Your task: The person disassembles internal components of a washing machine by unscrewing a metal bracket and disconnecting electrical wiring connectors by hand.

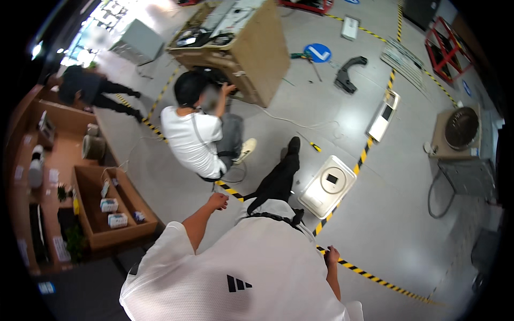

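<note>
Fingers of left hand (217,201) curled, seemingly empty; right hand (332,255) fingers loosely bent beside floor tape (369,275), grip too small to tell.

You stand on a grey concrete floor (407,214) crossed by yellow-black hazard tape (369,275). Just beyond that tape lies a white square panel (326,186); further beyond it, a small yellow-handled screwdriver (315,146) and a round blue arrow sign (318,52).

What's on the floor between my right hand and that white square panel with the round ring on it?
In the head view, only a yellow-and-black tape line and bare grey floor lie between the right hand and the white panel.
</note>
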Available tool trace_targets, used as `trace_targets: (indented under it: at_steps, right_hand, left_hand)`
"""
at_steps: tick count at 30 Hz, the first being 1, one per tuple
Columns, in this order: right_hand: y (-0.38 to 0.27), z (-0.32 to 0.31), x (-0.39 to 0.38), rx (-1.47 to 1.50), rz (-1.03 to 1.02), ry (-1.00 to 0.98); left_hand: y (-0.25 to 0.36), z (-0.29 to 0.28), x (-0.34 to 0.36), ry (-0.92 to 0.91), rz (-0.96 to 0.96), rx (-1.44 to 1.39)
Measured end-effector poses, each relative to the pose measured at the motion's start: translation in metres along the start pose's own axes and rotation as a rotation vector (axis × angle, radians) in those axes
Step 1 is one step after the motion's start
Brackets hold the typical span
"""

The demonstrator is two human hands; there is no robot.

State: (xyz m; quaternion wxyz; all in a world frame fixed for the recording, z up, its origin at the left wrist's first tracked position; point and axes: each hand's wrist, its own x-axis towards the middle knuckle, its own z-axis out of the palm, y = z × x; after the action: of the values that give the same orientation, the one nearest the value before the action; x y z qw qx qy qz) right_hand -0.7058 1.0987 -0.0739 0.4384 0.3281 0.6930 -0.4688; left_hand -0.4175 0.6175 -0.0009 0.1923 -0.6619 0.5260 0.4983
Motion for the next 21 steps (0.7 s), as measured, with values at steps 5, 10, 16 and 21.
trace_targets:
  at_steps: [5,10,16,21]
  right_hand:
    - [-0.059,0.028,-0.008,-0.062,0.007,0.119]
    - [-0.164,0.053,-0.041,-0.313,-0.036,0.151]
    - [-0.333,0.142,-0.003,-0.206,-0.229,0.110]
    - [-0.446,0.183,0.022,-0.372,-0.346,0.070]
  left_hand:
    - [0.098,-0.002,0.082,-0.089,-0.003,0.042]
    - [0.240,0.024,0.126,-0.227,0.218,-0.175]
    - [0.350,-0.017,0.149,-0.186,0.386,-0.294]
    - [0.350,-0.038,0.166,-0.065,0.156,-0.435]
